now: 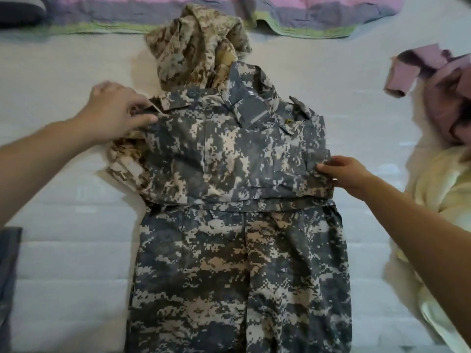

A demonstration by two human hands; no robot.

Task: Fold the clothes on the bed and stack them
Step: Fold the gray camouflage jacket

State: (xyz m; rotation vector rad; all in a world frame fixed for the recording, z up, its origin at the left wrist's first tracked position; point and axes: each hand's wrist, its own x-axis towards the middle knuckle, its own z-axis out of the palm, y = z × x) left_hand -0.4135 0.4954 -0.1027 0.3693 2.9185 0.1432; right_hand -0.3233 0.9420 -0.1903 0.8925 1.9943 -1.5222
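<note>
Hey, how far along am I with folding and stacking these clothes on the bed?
Early on. Done: the grey camo jacket looks folded square, lying over the top of the flat grey camo trousers. In hand: your left hand pinches its shoulder and your right hand grips its opposite edge. Left: the tan camo garment, purple garment and cream garment lie crumpled, and no finished stack shows.

Bare forearms (38, 161), perhaps a ring (334, 179)
</note>
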